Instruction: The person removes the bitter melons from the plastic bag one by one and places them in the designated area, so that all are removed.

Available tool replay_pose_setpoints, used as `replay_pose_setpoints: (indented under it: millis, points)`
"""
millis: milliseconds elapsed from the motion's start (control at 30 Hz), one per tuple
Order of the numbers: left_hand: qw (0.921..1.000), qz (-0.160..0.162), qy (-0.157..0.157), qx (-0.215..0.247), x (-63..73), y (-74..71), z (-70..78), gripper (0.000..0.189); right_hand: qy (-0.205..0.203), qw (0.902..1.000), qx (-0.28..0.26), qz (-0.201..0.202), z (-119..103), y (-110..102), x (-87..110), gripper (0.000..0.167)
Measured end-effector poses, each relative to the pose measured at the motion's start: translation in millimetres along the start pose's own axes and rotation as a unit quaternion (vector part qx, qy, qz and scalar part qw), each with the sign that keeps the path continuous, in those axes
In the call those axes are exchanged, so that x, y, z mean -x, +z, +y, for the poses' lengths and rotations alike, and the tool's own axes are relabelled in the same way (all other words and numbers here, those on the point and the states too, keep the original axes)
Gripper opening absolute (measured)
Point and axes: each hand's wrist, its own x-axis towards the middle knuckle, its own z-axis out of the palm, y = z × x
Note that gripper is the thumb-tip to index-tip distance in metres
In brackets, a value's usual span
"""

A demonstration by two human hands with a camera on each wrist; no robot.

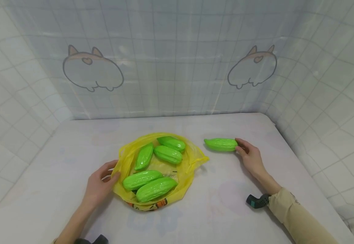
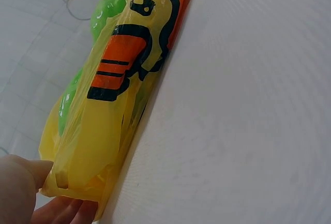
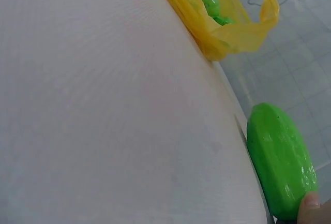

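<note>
A yellow plastic bag (image 1: 187,176) lies with its mouth spread wide, and several green bitter melons (image 1: 156,189) rest inside it. At the bag's left side, my left hand (image 1: 99,183) pinches the rim between thumb and fingers; the left wrist view shows the bag's printed outer side (image 2: 103,141) and the thumb (image 2: 20,180) at its edge. To the right of the bag, my right hand (image 1: 251,158) grips the right end of a single bitter melon (image 1: 221,144). In the right wrist view this melon (image 3: 279,157) lies along the table, with the thumb on its near end.
The white table (image 1: 219,203) carries the bag and the loose melon. A curtain (image 1: 177,67) with a grid pattern and animal drawings hangs behind the table's far edge, with gridded sheets at both sides. A black band (image 1: 257,201) sits at the right wrist.
</note>
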Motion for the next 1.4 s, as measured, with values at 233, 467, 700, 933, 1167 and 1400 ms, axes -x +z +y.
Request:
replay_pose_setpoints:
  millis: [233, 467, 700, 933, 1167, 1400]
  points:
    - [1.0000, 0.001, 0.002, 0.009, 0.3, -0.4, -0.5, 0.041, 0.004, 1.0000, -0.001, -0.002, -0.8, 0.4, 0.7, 0.043]
    - [0.9999, 0.001, 0.003, 0.011, 0.7, -0.7, -0.3, 0.040, 0.020, 0.9994, -0.026, -0.013, -5.3, -1.3, 2.5, 0.047]
    - [0.9999, 0.002, 0.006, 0.014, 1.0, -0.2, -0.7, 0.040, 0.030, 0.9991, -0.027, -0.017, -6.1, -1.7, 3.7, 0.053]
    - [0.9999, 0.004, 0.011, 0.013, 0.7, 0.0, -0.7, 0.040, 0.031, 0.9993, -0.018, -0.007, -5.1, -1.7, 3.6, 0.052]
    - [1.0000, 0.003, 0.005, 0.004, -0.2, 0.5, 0.4, 0.040, 0.037, 0.9990, -0.023, 0.010, -5.3, -2.2, 4.7, 0.048]
    - [1.0000, -0.007, -0.001, 0.007, -1.5, -1.3, 2.6, 0.041, 0.039, 0.9968, -0.043, 0.055, -8.3, -2.8, 8.8, 0.046]
